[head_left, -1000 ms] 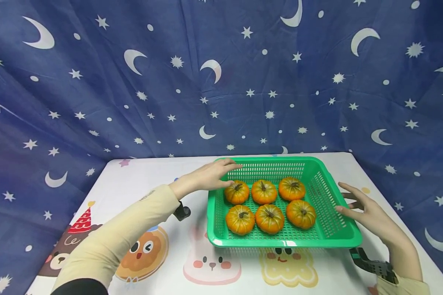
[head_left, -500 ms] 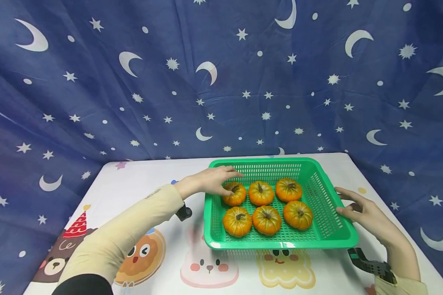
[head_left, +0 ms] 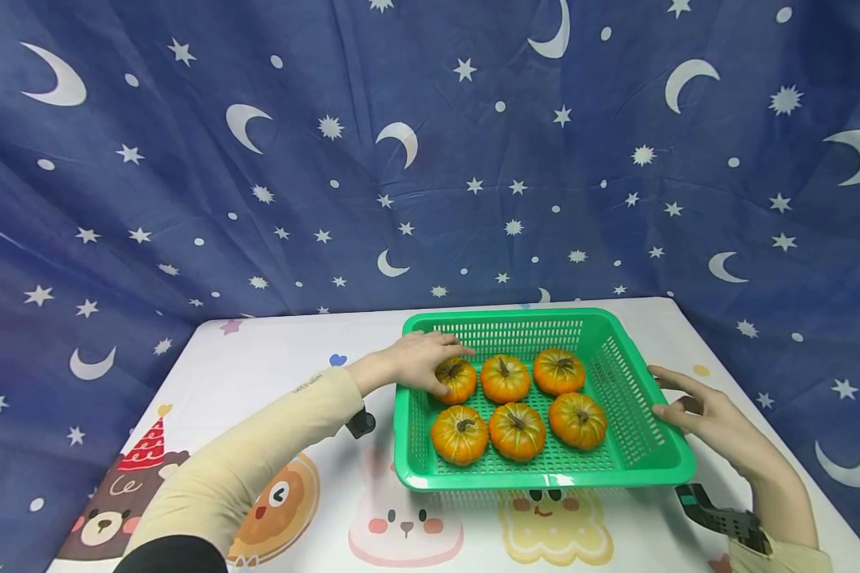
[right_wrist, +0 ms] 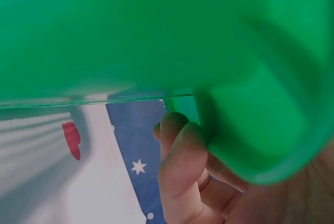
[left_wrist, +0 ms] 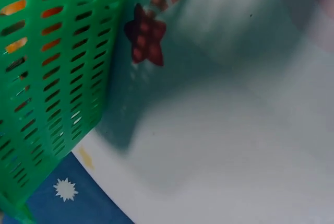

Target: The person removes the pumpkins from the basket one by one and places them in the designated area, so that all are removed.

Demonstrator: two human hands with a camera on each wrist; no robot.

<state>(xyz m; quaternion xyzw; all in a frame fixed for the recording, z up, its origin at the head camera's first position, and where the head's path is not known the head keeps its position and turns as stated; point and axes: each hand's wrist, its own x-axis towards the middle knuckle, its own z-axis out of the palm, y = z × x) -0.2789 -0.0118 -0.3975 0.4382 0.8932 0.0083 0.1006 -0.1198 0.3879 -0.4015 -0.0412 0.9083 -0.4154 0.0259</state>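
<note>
A green plastic basket (head_left: 523, 480) with slotted walls stands on the table and holds several small orange pumpkins, set in two rows. My left hand (head_left: 419, 362) reaches over the basket's left rim and grips the back-left pumpkin (head_left: 457, 382), thumb on its near side and fingers over its far side. Near it are the front-left pumpkin (head_left: 459, 435) and the back-middle pumpkin (head_left: 506, 379). At the basket's right side, my right hand (head_left: 705, 410) holds the rim. The right wrist view shows its curled fingers (right_wrist: 182, 166) under the rim. The left wrist view shows no hand.
The white table (head_left: 279, 342) is printed with cartoon figures, among them a bear (head_left: 107, 509) and a rabbit (head_left: 404, 525). Behind it hangs a dark blue curtain (head_left: 315, 175) with moons and stars. The basket's slotted outer wall (left_wrist: 57, 78) fills the left wrist view's left side.
My left hand has come down onto the back-left pumpkin, its thumb lower along the near side. The right hand has closed in on the basket's right rim. The head view has shifted slightly.
</note>
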